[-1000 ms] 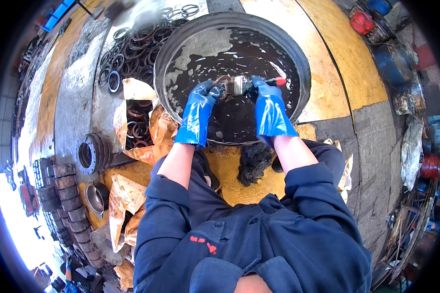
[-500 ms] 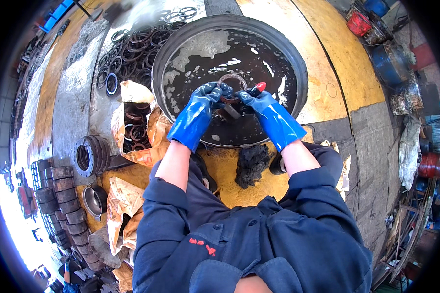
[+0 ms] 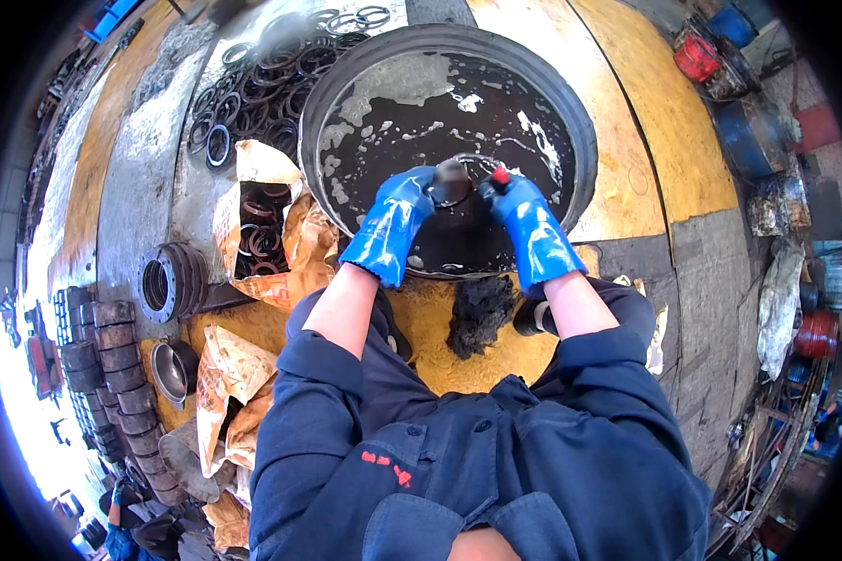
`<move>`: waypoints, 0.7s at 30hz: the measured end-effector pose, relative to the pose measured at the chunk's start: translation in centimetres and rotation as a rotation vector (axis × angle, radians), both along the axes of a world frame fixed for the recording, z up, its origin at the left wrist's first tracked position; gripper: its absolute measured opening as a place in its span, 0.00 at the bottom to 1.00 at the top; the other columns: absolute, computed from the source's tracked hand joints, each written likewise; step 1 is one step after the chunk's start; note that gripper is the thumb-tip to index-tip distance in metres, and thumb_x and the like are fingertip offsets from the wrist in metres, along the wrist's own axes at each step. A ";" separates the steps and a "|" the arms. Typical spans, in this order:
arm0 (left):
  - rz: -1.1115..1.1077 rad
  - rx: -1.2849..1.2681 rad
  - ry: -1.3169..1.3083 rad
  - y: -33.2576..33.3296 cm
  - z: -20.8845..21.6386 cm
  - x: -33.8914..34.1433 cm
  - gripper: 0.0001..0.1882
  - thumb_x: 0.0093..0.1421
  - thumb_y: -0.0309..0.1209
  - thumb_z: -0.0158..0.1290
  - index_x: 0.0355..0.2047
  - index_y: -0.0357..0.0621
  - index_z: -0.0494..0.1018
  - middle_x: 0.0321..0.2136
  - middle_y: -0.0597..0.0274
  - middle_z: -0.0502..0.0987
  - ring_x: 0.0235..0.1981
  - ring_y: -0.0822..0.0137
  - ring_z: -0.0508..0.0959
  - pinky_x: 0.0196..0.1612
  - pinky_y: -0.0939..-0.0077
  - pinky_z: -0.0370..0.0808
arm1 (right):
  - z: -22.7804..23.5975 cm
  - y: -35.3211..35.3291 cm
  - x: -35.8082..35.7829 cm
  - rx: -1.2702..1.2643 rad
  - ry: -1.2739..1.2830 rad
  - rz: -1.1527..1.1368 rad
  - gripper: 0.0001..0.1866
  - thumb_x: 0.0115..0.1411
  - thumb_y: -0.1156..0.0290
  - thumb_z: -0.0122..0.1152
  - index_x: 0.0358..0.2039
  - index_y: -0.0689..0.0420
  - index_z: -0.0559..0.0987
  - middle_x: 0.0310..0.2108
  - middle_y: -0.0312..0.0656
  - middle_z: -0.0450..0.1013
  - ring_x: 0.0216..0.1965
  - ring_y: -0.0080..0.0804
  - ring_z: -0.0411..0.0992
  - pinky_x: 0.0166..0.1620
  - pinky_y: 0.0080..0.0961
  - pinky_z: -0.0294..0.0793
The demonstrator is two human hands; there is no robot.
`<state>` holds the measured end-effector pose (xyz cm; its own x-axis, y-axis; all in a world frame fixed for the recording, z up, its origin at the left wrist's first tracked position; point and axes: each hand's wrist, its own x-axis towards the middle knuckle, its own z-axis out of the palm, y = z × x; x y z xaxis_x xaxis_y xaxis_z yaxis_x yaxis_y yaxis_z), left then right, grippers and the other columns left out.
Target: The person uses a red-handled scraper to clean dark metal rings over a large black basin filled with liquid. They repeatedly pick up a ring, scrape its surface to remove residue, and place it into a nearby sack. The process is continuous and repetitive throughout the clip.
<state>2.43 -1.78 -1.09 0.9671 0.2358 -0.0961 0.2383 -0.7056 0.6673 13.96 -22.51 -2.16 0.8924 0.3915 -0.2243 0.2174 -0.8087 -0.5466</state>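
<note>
My left hand (image 3: 395,220), in a blue rubber glove, is closed around one side of a dark ring (image 3: 477,159) above the tub's liquid. My right hand (image 3: 526,224), gloved the same way, is closed on a dark tool with a red end (image 3: 500,176), right by the ring. Motion smears the fingertips and the tool's working end, so its exact kind is unclear. Beneath both hands sits a wide round black tub (image 3: 585,140) of dark liquid with patches of pale foam.
Left of the tub, an opened paper sack (image 3: 299,245) contains rings, with a heap of dark rings (image 3: 281,79) beyond. Stacked flanged rings (image 3: 164,285), a metal bowl (image 3: 171,372) and dark cylinders (image 3: 126,381) stand farther left. A black rag-like clump (image 3: 482,318) lies between my feet.
The ring and both hands have shifted slightly, with the ring tilting flatter. My left fingers and the tool are now blurred by motion. The foam on the liquid has drifted.
</note>
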 end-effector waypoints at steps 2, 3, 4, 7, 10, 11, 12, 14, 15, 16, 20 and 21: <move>0.185 -0.189 -0.013 0.0 0.5 -0.5 0.20 0.60 0.33 0.63 0.54 0.51 0.81 0.46 0.49 0.84 0.51 0.43 0.82 0.54 0.56 0.79 | 3.8 -0.5 0.2 0.157 0.176 -0.252 0.17 0.62 0.58 0.70 0.44 0.58 0.86 0.37 0.47 0.85 0.36 0.37 0.84 0.45 0.35 0.82; 0.171 -0.128 -0.085 -0.2 0.4 -0.7 0.18 0.62 0.32 0.60 0.53 0.47 0.80 0.46 0.49 0.84 0.50 0.47 0.82 0.53 0.58 0.79 | 0.3 -1.8 1.3 0.501 0.146 -0.274 0.12 0.64 0.63 0.70 0.40 0.60 0.86 0.35 0.42 0.84 0.32 0.27 0.81 0.40 0.30 0.81; 0.164 -0.066 -0.154 -0.3 0.1 -1.2 0.16 0.65 0.31 0.58 0.52 0.43 0.80 0.45 0.50 0.84 0.49 0.51 0.82 0.52 0.60 0.78 | 1.8 -1.6 0.7 0.722 0.285 -0.363 0.10 0.64 0.67 0.71 0.40 0.60 0.86 0.36 0.40 0.84 0.33 0.25 0.81 0.39 0.26 0.81; 0.139 0.084 -0.168 -0.2 -0.6 -1.3 0.15 0.66 0.30 0.56 0.51 0.40 0.80 0.44 0.50 0.84 0.48 0.53 0.82 0.52 0.62 0.78 | 5.5 0.1 -1.1 1.029 0.407 -0.259 0.11 0.65 0.67 0.71 0.43 0.60 0.86 0.37 0.40 0.84 0.33 0.24 0.81 0.39 0.24 0.81; 0.115 0.101 -0.007 0.6 -1.2 0.5 0.18 0.61 0.30 0.60 0.52 0.48 0.81 0.46 0.46 0.84 0.50 0.42 0.82 0.53 0.58 0.79 | 4.9 2.1 -0.9 1.136 0.486 -0.223 0.13 0.64 0.64 0.72 0.43 0.60 0.85 0.35 0.39 0.83 0.30 0.26 0.80 0.36 0.24 0.81; 0.102 0.070 -0.093 0.3 -1.3 0.2 0.16 0.62 0.30 0.59 0.51 0.48 0.81 0.45 0.46 0.84 0.49 0.42 0.82 0.52 0.57 0.79 | 4.5 2.4 -0.9 1.115 0.504 -0.282 0.13 0.64 0.64 0.73 0.43 0.60 0.85 0.34 0.39 0.83 0.30 0.26 0.80 0.35 0.24 0.81; 0.089 0.039 -0.177 0.2 -1.4 0.1 0.14 0.63 0.30 0.57 0.49 0.47 0.81 0.44 0.46 0.83 0.47 0.41 0.82 0.51 0.56 0.79 | 4.1 2.6 -0.7 1.083 0.522 -0.350 0.13 0.64 0.64 0.73 0.42 0.59 0.85 0.34 0.40 0.83 0.30 0.26 0.80 0.35 0.25 0.82; 0.142 -0.103 -0.258 0.5 -2.0 -0.6 0.14 0.64 0.30 0.58 0.49 0.46 0.81 0.44 0.45 0.83 0.46 0.41 0.82 0.50 0.57 0.78 | 4.0 3.3 -1.2 1.036 0.581 -0.497 0.12 0.64 0.63 0.73 0.41 0.58 0.85 0.34 0.40 0.83 0.29 0.27 0.80 0.33 0.26 0.82; 0.176 -0.190 -0.247 0.6 -2.3 -1.1 0.14 0.64 0.31 0.58 0.50 0.45 0.81 0.44 0.45 0.83 0.46 0.42 0.82 0.50 0.58 0.78 | 3.9 3.4 -1.4 1.020 0.612 -0.568 0.12 0.64 0.63 0.73 0.40 0.57 0.85 0.34 0.40 0.83 0.29 0.28 0.80 0.33 0.26 0.82; 0.197 -0.282 -0.240 0.3 -2.1 -1.1 0.14 0.65 0.31 0.58 0.50 0.44 0.81 0.43 0.44 0.83 0.46 0.42 0.82 0.50 0.59 0.78 | 3.6 3.3 -1.1 1.020 0.636 -0.639 0.12 0.64 0.62 0.74 0.40 0.57 0.85 0.34 0.40 0.83 0.28 0.28 0.80 0.32 0.27 0.83; 0.222 -0.446 -0.159 -0.5 -0.5 -0.5 0.14 0.68 0.33 0.56 0.49 0.37 0.81 0.40 0.43 0.83 0.42 0.47 0.83 0.49 0.61 0.77 | -1.3 2.0 1.3 1.128 0.760 -0.870 0.11 0.65 0.61 0.72 0.36 0.54 0.82 0.29 0.39 0.80 0.25 0.31 0.79 0.26 0.31 0.81; 0.217 -0.559 -0.108 -1.0 0.4 0.1 0.15 0.68 0.33 0.57 0.48 0.35 0.80 0.40 0.42 0.83 0.42 0.47 0.82 0.49 0.61 0.76 | -4.3 1.0 2.8 1.101 0.749 -0.955 0.10 0.66 0.61 0.70 0.38 0.54 0.83 0.29 0.37 0.79 0.26 0.30 0.78 0.29 0.30 0.80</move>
<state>2.49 -2.82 -0.73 0.9137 0.3707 -0.1664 0.2480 -0.1843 0.9511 16.75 -21.49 -6.42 0.7172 0.0487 -0.6952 -0.6660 0.3417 -0.6631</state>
